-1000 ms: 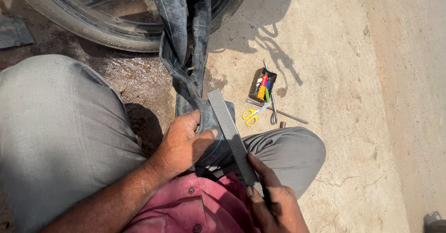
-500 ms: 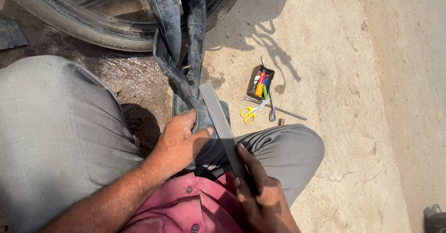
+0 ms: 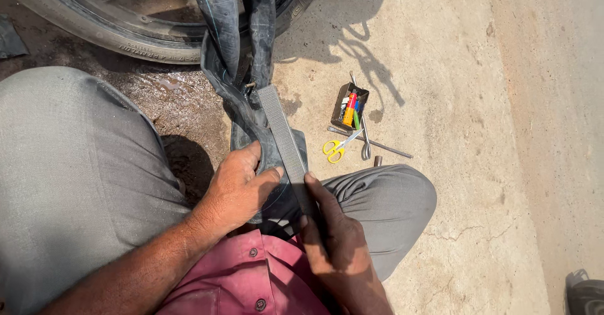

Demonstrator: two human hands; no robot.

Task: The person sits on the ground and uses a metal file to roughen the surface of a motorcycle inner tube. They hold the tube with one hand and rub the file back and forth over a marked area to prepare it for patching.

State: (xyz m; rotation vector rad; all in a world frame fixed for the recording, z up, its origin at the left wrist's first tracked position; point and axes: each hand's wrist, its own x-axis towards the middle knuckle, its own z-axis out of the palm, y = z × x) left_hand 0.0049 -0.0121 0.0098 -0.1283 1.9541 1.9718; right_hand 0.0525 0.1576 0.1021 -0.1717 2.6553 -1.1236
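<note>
1. Head view: the left hand [image 3: 236,186] was clamped on a black rubber inner tube [image 3: 251,110], pressing it against the knee, thumb on top.
2. The right hand [image 3: 333,239] had its grip closed on the near end of a long flat grey file [image 3: 286,145], which lay slanted across the tube, touching it.
3. The tube hung out of a wheel [image 3: 126,29] at the top of the view, its folds draped between the knees.
4. To the right, well apart from the hands, lay yellow-handled scissors [image 3: 336,148], a small dark box [image 3: 349,106] of coloured tubes and a thin metal rod [image 3: 377,146].
5. The ground [image 3: 478,101] was rough pale concrete, cracked, sunlit, damp and dark near the wheel.
6. The trousers [image 3: 75,183] were grey cloth and the shirt [image 3: 245,277] red with buttons.
</note>
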